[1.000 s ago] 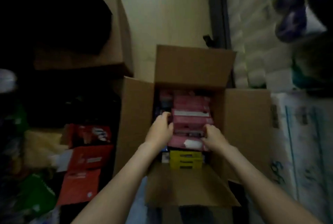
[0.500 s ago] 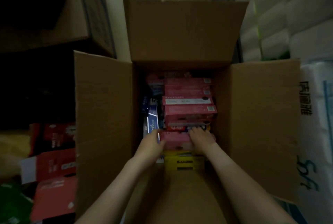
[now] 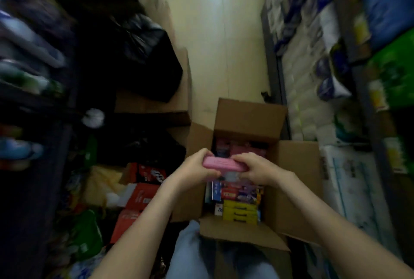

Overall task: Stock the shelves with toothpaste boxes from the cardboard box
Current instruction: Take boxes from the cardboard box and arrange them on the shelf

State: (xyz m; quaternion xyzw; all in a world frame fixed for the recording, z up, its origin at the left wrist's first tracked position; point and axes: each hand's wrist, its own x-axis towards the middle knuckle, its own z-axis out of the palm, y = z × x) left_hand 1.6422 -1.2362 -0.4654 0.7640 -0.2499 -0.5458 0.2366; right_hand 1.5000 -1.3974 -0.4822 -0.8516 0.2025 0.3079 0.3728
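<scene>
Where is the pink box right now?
The pink toothpaste box is mid-frame in the head view, held at each end by the left hand and the right hand, over the open cardboard box and its yellow boxes.

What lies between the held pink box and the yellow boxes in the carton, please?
Head view: blue, red and purple boxes, packed in the cardboard box, lie between the pink box and the yellow boxes.

1. One open cardboard box (image 3: 295, 180).
2. One pink toothpaste box (image 3: 221, 164), held above it.
3. Three yellow boxes (image 3: 239, 212), stacked at its near end.
4. Two hands: left hand (image 3: 195, 171), right hand (image 3: 257, 170).
5. One black bag (image 3: 145, 59).
6. The other boxes inside are too blurred to count.
</scene>
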